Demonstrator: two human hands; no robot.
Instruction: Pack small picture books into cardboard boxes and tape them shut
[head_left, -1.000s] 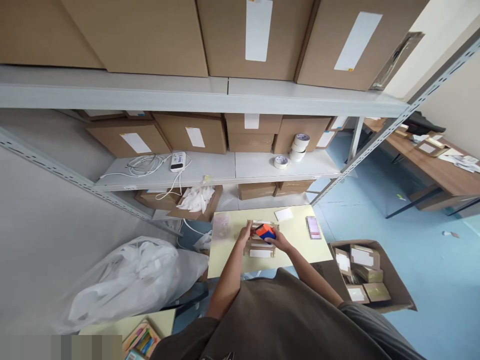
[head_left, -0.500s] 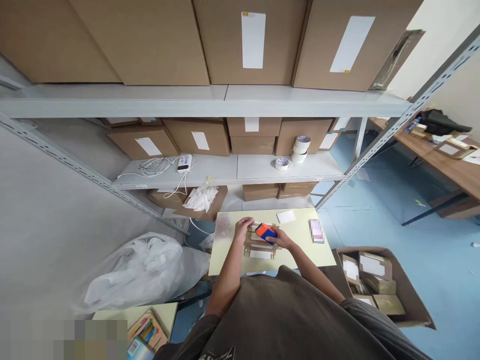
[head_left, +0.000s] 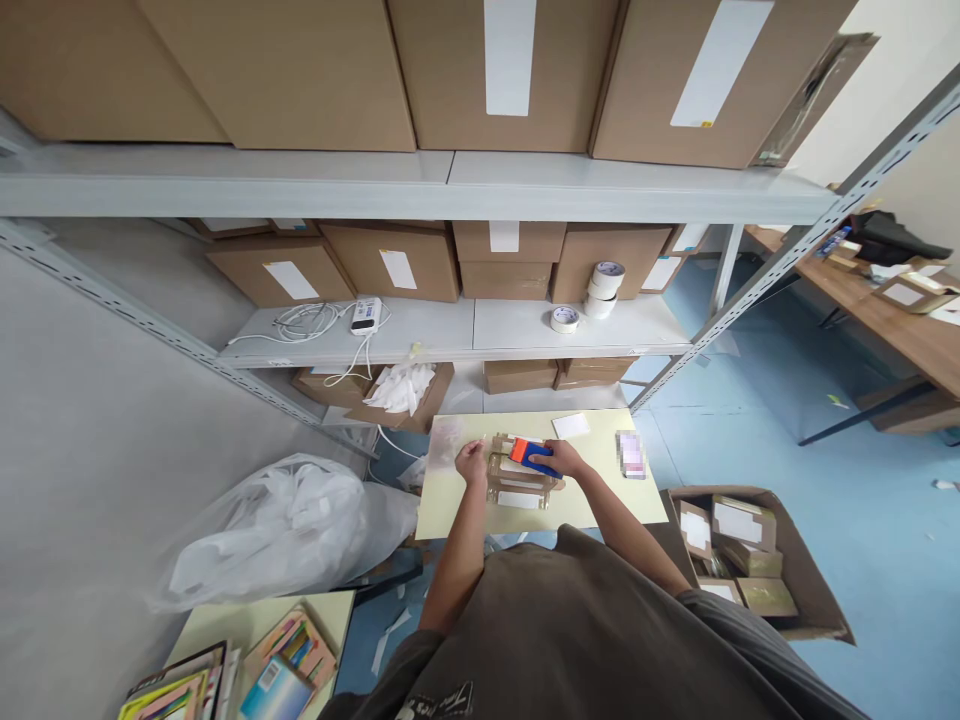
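Observation:
In the head view, my right hand (head_left: pixel 564 458) is closed round a blue and orange tool (head_left: pixel 529 454), above several small taped cardboard boxes (head_left: pixel 517 480) on the pale yellow table (head_left: pixel 607 500). My left hand (head_left: pixel 471 461) is closed in a pinch just left of the boxes; whatever lies between its fingers is too small to make out. White labels show on the boxes. A white card (head_left: pixel 571 426) lies behind my right hand, and a phone-like flat object (head_left: pixel 631 455) lies at the table's right.
A large carton (head_left: pixel 814 580) with small boxes stands at the right. Shelves (head_left: pixel 420 335) ahead bear boxes, tape rolls (head_left: pixel 564 320) and a power strip (head_left: pixel 366 316). Left are a white plastic bag (head_left: pixel 292 530) and a side table (head_left: pixel 330 610) with books.
My left hand has moved left, away from the tool and boxes. The tool in my right hand has turned flatter and shifted slightly right. The view has shifted a little, showing more of the side table.

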